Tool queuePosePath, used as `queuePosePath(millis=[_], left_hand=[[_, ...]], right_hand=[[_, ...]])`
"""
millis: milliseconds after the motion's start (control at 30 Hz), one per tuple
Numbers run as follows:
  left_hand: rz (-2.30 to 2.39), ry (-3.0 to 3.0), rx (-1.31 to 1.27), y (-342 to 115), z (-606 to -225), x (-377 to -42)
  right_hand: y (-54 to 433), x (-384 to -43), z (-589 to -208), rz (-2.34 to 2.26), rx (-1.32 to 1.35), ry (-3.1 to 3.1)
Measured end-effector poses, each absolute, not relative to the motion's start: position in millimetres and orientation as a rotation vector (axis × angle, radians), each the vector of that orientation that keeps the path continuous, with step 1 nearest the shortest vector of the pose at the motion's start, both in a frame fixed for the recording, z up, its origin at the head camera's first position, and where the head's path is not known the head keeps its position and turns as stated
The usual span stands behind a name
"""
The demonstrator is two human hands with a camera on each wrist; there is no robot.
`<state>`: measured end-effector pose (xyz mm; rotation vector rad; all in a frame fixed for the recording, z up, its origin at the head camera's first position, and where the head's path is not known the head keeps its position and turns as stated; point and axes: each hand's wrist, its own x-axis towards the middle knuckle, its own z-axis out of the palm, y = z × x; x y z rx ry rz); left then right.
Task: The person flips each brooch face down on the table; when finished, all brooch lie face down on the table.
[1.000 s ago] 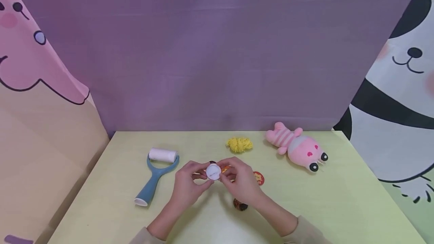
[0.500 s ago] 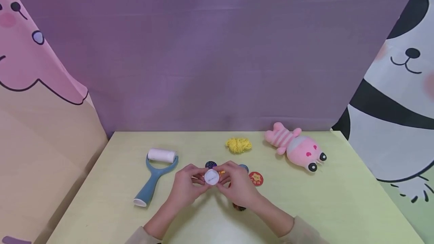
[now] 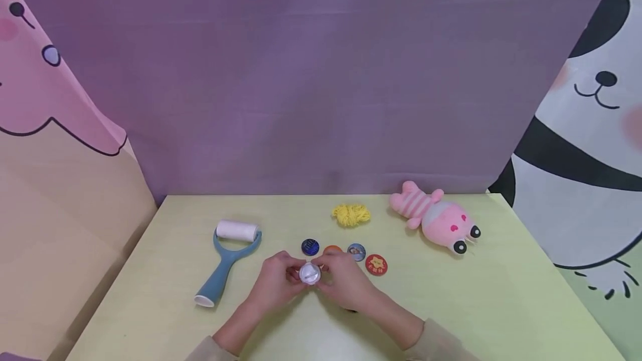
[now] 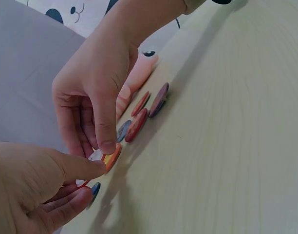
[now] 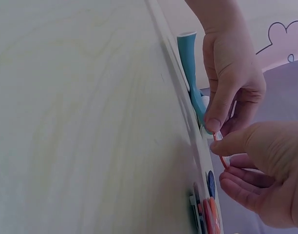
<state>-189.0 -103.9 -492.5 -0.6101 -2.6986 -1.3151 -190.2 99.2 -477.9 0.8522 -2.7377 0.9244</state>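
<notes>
A round pin-back badge [image 3: 310, 273], its pale back with a pin facing up, is pinched at its edges by both hands just above the table. My left hand [image 3: 275, 282] grips it from the left with thumb and fingers; my right hand [image 3: 351, 280] does so from the right. Its red rim shows edge-on in the right wrist view. Beyond the hands lie a dark blue badge [image 3: 310, 247], an orange badge [image 3: 332, 249] partly hidden by the right hand, a grey-blue badge [image 3: 356, 252] and a red badge [image 3: 377, 264] with a yellow star. Further badges appear in the left wrist view.
A blue-handled lint roller [image 3: 223, 263] lies on the left of the table [image 3: 150, 316]. Yellow yarn [image 3: 351, 215] sits near the back edge, with a pink plush toy [image 3: 436, 216] to its right. A purple cloth [image 3: 321, 82] hangs behind.
Both hands have come down and nearer with the badge between them. The dark blue, grey-blue and red badges beyond them now show more fully. The badge's back still faces up.
</notes>
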Motion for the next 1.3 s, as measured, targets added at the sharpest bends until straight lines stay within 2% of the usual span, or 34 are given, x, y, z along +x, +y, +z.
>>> queuePosePath(millis=[1067,1300], left_hand=[[-1.197,-2.788,-0.628,-106.1,-505.4,-187.9],[-1.208,-2.772,-0.643,-110.1,-504.9,-193.7]], right_hand=[[88.9,-192.1,-482.4,0.830,0.886,-2.916],[96.3,-202.7,-474.0,0.858,0.836,-2.924]])
